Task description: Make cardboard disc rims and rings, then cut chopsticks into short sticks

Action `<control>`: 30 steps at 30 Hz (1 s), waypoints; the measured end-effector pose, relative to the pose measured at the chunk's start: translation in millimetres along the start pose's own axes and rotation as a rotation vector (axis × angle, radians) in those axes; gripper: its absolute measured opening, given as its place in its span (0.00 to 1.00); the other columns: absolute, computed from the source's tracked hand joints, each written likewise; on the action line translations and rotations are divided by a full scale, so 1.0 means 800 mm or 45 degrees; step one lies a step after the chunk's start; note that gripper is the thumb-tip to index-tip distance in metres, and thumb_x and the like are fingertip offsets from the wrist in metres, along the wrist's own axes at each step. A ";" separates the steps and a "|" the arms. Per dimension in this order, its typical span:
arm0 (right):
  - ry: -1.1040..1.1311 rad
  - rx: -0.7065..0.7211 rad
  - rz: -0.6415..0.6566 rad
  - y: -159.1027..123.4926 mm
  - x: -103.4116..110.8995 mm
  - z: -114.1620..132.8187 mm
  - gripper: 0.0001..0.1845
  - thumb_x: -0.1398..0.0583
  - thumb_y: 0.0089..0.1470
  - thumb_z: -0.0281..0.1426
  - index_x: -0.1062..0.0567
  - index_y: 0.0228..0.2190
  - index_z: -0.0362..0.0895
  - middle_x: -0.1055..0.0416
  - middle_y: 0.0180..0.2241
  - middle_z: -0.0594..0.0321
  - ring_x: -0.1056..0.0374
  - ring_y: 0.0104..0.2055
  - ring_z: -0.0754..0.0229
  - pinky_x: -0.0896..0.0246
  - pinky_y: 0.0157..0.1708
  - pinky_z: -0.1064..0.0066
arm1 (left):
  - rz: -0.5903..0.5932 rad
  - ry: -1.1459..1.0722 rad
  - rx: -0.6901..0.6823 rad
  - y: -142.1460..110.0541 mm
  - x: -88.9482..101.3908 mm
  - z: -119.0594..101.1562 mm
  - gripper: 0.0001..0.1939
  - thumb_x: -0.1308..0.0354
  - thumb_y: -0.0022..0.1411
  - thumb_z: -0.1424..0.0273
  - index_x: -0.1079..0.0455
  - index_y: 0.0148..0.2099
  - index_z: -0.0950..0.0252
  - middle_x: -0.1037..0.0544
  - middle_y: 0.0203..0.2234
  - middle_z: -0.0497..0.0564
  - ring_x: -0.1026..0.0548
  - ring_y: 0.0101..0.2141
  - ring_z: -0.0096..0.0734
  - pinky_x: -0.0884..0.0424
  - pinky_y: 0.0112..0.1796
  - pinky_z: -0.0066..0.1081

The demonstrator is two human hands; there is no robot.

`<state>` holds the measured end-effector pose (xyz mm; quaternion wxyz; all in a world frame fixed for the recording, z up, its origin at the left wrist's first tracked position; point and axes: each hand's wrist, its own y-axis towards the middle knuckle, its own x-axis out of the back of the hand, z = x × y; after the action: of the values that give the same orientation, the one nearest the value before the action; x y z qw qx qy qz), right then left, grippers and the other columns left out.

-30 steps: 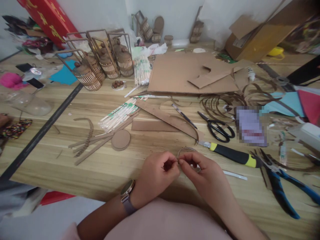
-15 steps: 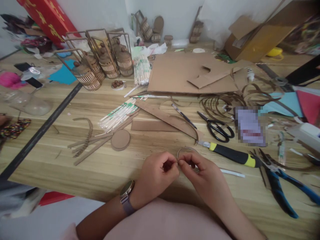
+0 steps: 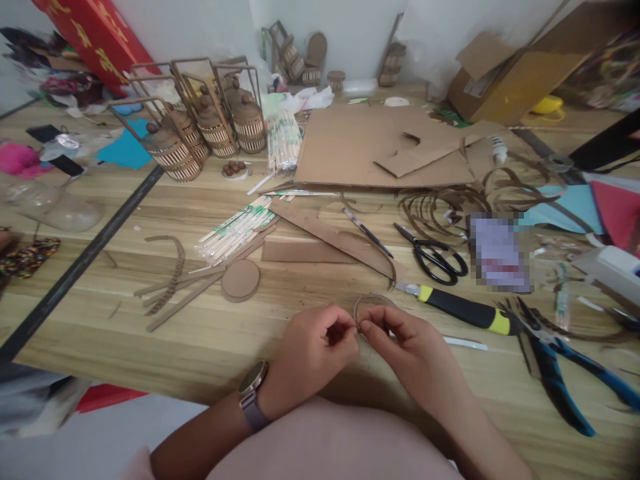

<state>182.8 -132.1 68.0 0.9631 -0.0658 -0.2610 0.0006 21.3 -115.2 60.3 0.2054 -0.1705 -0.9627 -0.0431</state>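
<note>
Both hands meet low over the wooden table (image 3: 200,353), near its front edge. A thin brown strip (image 3: 367,298) curves up in an arc behind the fingertips of my right hand (image 3: 410,343). That hand pinches the strip between thumb and fingers. My left hand (image 3: 317,343), with a watch on its wrist, pinches at the same spot, its fingertips almost touching the right ones. The strip's end between the fingers is mostly hidden. Just beyond the hands lie a cardboard strip (image 3: 320,230), a utility knife (image 3: 465,308) and a round cardboard disc (image 3: 241,280).
Black scissors (image 3: 440,260) and a pen (image 3: 367,231) lie ahead. Blue-handled pliers (image 3: 555,373) rest at right. Bundled sticks (image 3: 235,230), small lidded baskets (image 3: 173,153) and a large cardboard sheet (image 3: 345,147) stand or lie farther back, with coiled brown strips (image 3: 440,207) beside them.
The hands stay at nearly the same place. My right fingers have shifted very slightly to the right; the strip's arc is little changed.
</note>
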 end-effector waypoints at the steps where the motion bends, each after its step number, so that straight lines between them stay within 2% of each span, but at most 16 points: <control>1: -0.021 0.025 -0.022 -0.001 0.000 0.001 0.11 0.43 0.50 0.38 0.25 0.24 0.47 0.29 0.21 0.65 0.35 0.24 0.60 0.40 0.25 0.70 | 0.004 0.004 0.000 0.000 0.000 0.000 0.05 0.46 0.55 0.76 0.31 0.28 0.64 0.27 0.21 0.43 0.30 0.25 0.23 0.38 0.29 0.23; 9: -0.116 0.140 -0.114 -0.003 0.002 0.006 0.09 0.43 0.49 0.34 0.24 0.23 0.47 0.27 0.21 0.66 0.33 0.24 0.62 0.40 0.25 0.71 | 0.009 0.075 -0.065 0.002 0.000 -0.001 0.06 0.45 0.57 0.75 0.31 0.28 0.64 0.26 0.21 0.44 0.31 0.25 0.23 0.39 0.29 0.24; 30: -0.079 0.069 -0.024 -0.004 0.002 0.004 0.11 0.44 0.51 0.36 0.25 0.23 0.47 0.29 0.21 0.65 0.35 0.24 0.61 0.42 0.25 0.70 | 0.002 0.074 -0.041 0.000 0.000 -0.002 0.06 0.46 0.56 0.76 0.30 0.29 0.64 0.26 0.21 0.44 0.29 0.25 0.25 0.37 0.29 0.25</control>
<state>182.5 -134.5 71.9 0.9559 -0.0373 -0.2913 0.0006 21.7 -115.7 61.4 0.2305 -0.1732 -0.9554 -0.0634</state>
